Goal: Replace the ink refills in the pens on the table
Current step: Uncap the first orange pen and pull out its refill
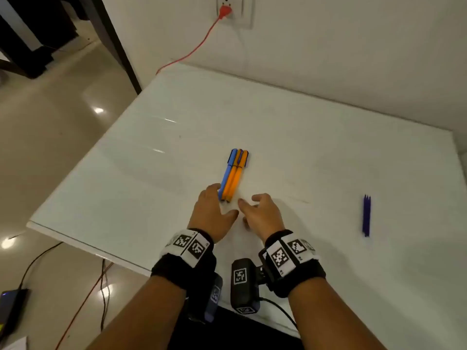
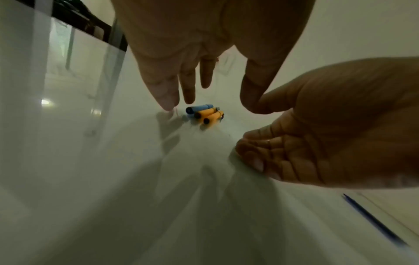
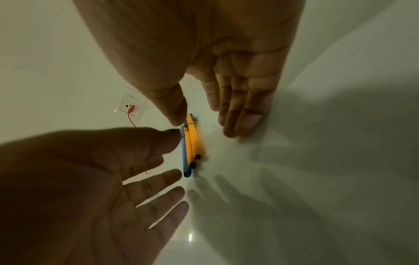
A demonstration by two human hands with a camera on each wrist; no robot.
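Three capped pens [image 1: 233, 175], one blue and two orange, lie side by side on the white table [image 1: 303, 137]. My left hand [image 1: 213, 208] hovers at their near end with its fingers straight, the fingertips [image 3: 172, 136] right beside the blue pen [image 3: 184, 154]; I cannot tell whether they touch it. My right hand [image 1: 255, 210] is just right of the pens' near ends, fingers loosely bent, holding nothing. In the left wrist view the pens [image 2: 204, 114] sit ahead between finger [image 2: 167, 96] and thumb. A small bundle of blue refills [image 1: 366, 215] lies far right.
The table's left edge [image 1: 88, 246] drops to a tiled floor with cables and a dark device [image 1: 12, 309]. An orange plug [image 1: 225, 11] sits in a wall socket behind the table, its cord running down past the table's back corner.
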